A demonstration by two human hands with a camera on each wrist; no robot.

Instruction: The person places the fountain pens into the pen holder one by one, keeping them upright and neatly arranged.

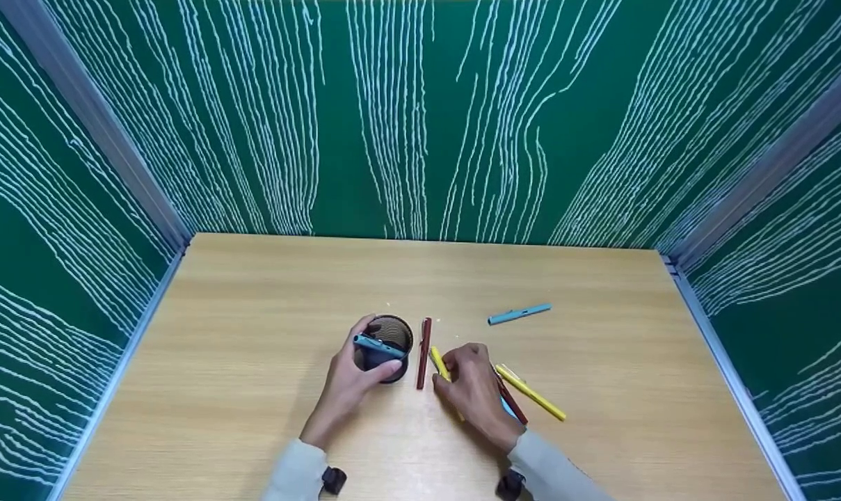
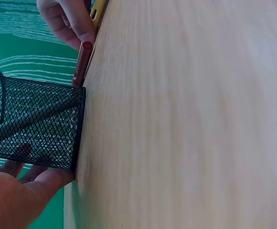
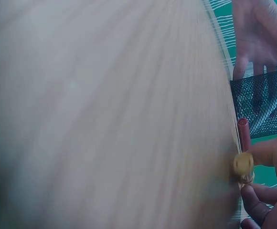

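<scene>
My left hand (image 1: 347, 386) grips a black mesh pen cup (image 2: 33, 98) standing on the table. A blue pen (image 1: 378, 346) leans inside it, its end over the rim; through the mesh it looks dark in the left wrist view. Just right of the cup lies a dark red pen (image 1: 423, 355). My right hand (image 1: 472, 390) pinches a yellow pen (image 1: 439, 364) low at the tabletop, thumb on one side and fingers on the other. In the right wrist view that yellow pen (image 3: 243, 163) appears end-on, beside the red pen (image 3: 244, 133). The hand covers part of it.
Right of my right hand lie another yellow pen (image 1: 531, 394), a second dark red pen (image 1: 512, 402) and a light blue pen (image 1: 508, 409), partly hidden. Farther back lies a blue pen (image 1: 519, 314). Green white-streaked panels (image 1: 455, 139) enclose the wooden table (image 1: 267, 292).
</scene>
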